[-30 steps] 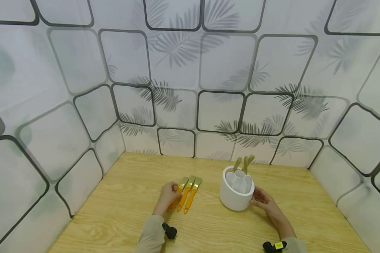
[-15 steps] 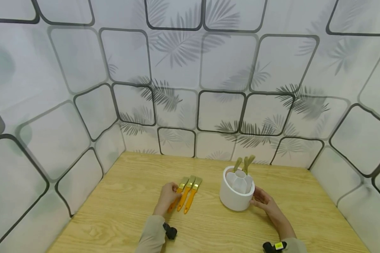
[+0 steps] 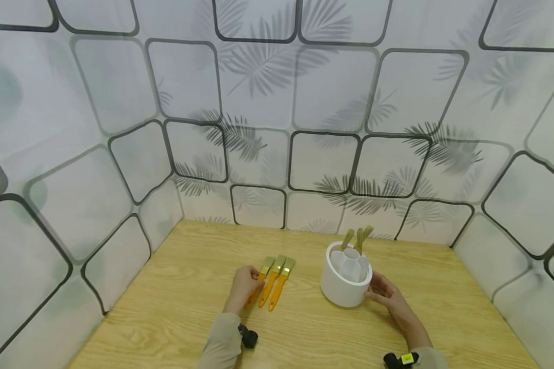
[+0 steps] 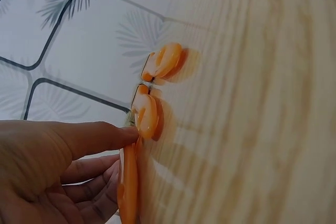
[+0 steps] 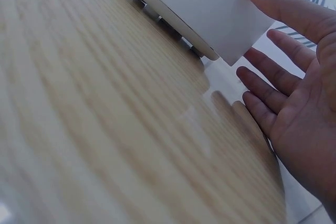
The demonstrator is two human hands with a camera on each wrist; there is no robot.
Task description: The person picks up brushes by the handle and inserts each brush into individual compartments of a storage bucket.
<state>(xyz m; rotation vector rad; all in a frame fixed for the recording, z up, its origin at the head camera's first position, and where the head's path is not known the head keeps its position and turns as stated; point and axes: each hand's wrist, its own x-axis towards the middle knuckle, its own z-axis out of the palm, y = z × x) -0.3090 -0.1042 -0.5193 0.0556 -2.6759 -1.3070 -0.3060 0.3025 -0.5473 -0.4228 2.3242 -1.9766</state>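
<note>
Three flat paintbrushes with orange handles lie side by side on the wooden table, bristles pointing away. My left hand (image 3: pixel 243 287) pinches the leftmost paintbrush (image 4: pixel 128 187) between thumb and fingers, low at the table. Just to its right are the middle paintbrush (image 3: pixel 270 287) and the right paintbrush (image 3: pixel 278 293). A white round holder (image 3: pixel 343 289) with a scalloped inner divider stands upright farther right. My right hand (image 3: pixel 388 294) rests at the holder's right side, its thumb touching the white wall (image 5: pixel 210 9) and its fingers extended, loosely spread.
Several bristle tips (image 3: pixel 360 238) stick up from the back of the holder. The wooden table (image 3: pixel 314 338) meets patterned walls (image 3: pixel 258 159) at the back and on both sides. Under the holder, a pale base (image 5: pixel 173 17) shows with small dark feet.
</note>
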